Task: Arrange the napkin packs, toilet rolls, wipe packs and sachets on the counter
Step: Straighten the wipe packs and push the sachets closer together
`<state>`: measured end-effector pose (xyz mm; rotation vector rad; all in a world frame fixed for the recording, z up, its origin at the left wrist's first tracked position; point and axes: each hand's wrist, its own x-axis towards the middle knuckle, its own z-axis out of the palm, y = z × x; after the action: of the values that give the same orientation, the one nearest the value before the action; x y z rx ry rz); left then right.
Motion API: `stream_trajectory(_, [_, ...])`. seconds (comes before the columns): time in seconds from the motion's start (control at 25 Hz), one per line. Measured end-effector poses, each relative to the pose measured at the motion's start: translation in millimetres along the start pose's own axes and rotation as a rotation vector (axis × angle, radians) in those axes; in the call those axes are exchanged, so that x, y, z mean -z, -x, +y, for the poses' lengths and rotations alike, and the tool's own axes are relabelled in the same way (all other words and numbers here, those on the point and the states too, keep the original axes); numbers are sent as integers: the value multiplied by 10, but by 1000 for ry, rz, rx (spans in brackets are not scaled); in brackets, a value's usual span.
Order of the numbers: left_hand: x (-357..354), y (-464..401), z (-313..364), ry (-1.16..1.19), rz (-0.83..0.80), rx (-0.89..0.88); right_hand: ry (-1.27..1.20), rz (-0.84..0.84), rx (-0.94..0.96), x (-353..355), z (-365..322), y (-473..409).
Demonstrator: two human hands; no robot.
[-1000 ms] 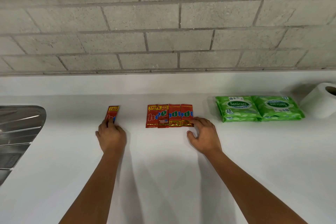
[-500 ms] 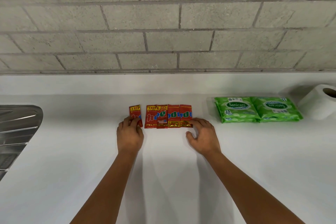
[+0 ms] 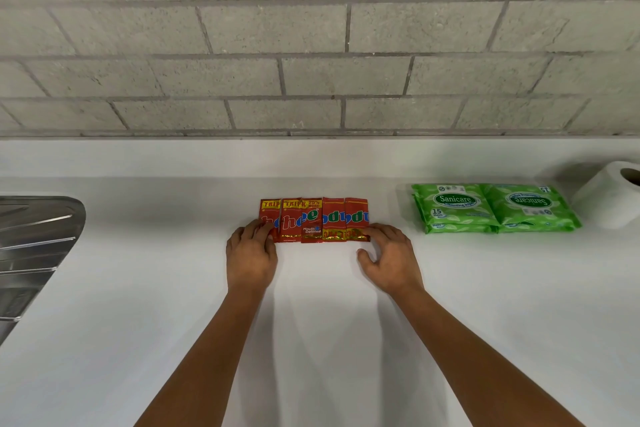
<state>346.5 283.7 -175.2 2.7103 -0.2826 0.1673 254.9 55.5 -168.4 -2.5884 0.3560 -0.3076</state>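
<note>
Several red sachets (image 3: pixel 313 219) lie side by side in one overlapping row on the white counter (image 3: pixel 311 322). My left hand (image 3: pixel 251 255) rests at the row's left end, fingertips pressing on the leftmost sachet (image 3: pixel 268 210). My right hand (image 3: pixel 389 258) lies at the right end, fingers spread, fingertips touching the last sachet's lower corner. Two green wipe packs (image 3: pixel 493 207) sit side by side to the right. A white toilet roll (image 3: pixel 611 196) stands at the far right, partly cut off by the frame edge.
A steel sink drainboard (image 3: pixel 33 253) takes up the counter's left edge. A grey block wall (image 3: pixel 311 45) rises behind a low white upstand at the back of the counter.
My left hand slid the single sachet rightward from well left of the row until it joined the row's left end. My right hand stayed at the right end.
</note>
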Motion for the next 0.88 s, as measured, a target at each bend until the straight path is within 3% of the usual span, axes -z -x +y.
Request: stream_trajectory(0.88, [-9, -6, 0, 24, 2, 18, 11, -3, 4, -8, 5, -4])
